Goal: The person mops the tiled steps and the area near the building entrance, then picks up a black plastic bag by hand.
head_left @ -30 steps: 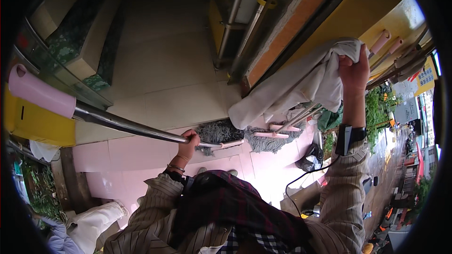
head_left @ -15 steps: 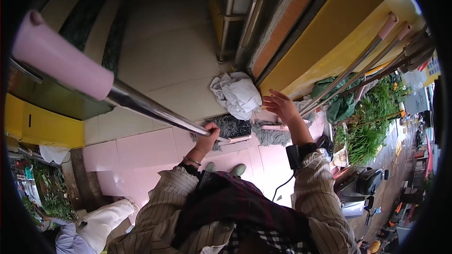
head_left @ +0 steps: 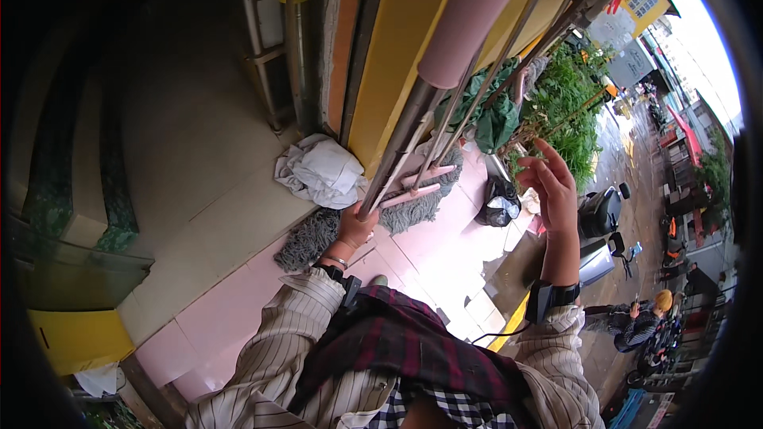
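A flat mop's metal pole is in the closed fingers of my left hand, low on the shaft. Its pink grip rises toward the top of the view. Grey shaggy mop head lies on the floor beside that hand. Another grey mop head, with pink bars, rests just right of it, below other poles leaning against the yellow wall. My right hand is raised at the right, holding nothing, its fingers apart and partly bent. A crumpled white cloth lies beyond my left hand.
The yellow wall stands ahead, with a doorway to its left. Green cloth, a black bag and leafy plants sit at the right. Farther out are a parked scooter and a person on the wet street.
The pole's pink grip has swung from the upper left to the upper right, beside the leaning poles. My right hand has moved right and stays empty. The view has turned rightward.
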Motion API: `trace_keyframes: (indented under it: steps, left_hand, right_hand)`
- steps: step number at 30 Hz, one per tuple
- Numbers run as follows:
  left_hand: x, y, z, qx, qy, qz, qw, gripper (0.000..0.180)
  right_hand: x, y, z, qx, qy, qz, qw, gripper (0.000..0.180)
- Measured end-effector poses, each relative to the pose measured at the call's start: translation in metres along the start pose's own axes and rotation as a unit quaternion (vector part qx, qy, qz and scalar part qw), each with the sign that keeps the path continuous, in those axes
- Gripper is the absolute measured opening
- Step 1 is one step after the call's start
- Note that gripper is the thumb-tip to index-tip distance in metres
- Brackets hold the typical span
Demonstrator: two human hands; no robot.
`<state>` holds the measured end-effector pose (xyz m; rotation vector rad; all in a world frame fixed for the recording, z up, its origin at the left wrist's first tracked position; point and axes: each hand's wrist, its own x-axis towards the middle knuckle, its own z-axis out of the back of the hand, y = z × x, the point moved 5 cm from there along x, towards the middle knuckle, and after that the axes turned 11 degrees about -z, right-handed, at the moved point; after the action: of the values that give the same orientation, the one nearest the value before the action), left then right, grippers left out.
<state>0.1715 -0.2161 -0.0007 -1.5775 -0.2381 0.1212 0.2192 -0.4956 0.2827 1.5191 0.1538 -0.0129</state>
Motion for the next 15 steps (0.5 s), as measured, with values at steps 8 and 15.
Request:
trace_keyframes:
  steps: [8,15]
  left_hand:
    - [0.027,0.037,0.039,0.018,-0.012,-0.056,0.998,0.016]
    - [0.041,0.026,0.057,-0.055,-0.009,-0.012,0.998,0.017]
  right_hand:
    - [-0.122,-0.139,0.104,0.012,-0.242,-0.170,0.955,0.036]
    - [-0.127,-0.154,0.127,0.061,-0.270,-0.152,0.949,0.032]
